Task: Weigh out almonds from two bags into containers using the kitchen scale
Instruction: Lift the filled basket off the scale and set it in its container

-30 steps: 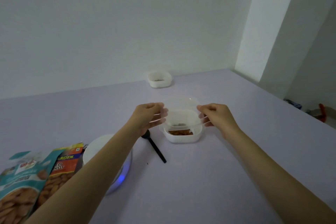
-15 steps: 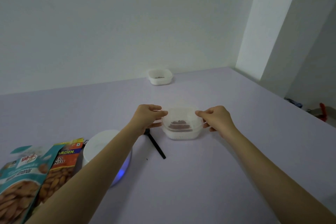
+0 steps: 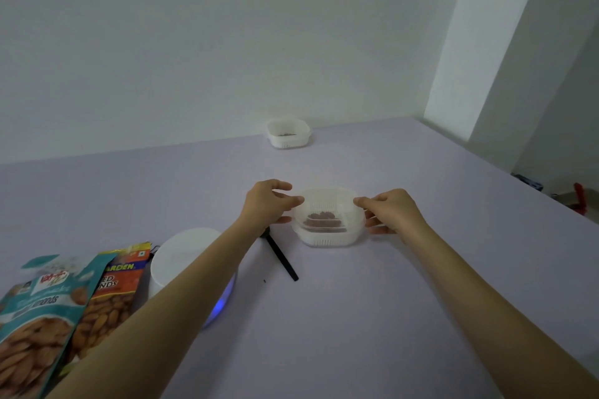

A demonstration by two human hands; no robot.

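Note:
A small white container [image 3: 327,238] with almonds inside stands mid-table. A clear lid [image 3: 327,201] lies flat on its rim. My left hand [image 3: 267,204] pinches the lid's left edge and my right hand [image 3: 390,210] pinches its right edge. The white round kitchen scale [image 3: 188,257], glowing blue at its base, sits to the left under my left forearm. A teal almond bag [image 3: 39,314] and an orange almond bag [image 3: 113,288] lie at the lower left. A second lidded white container [image 3: 287,133] stands at the far edge by the wall.
A black spoon [image 3: 282,261] lies on the table between the scale and the near container, its bowl hidden behind my left wrist. The lilac table [image 3: 356,317] ends at the right, where a floor with small objects shows.
Both hands have lowered the clear lid from a tilted position above the container down onto its rim. The lid now lies flat on it.

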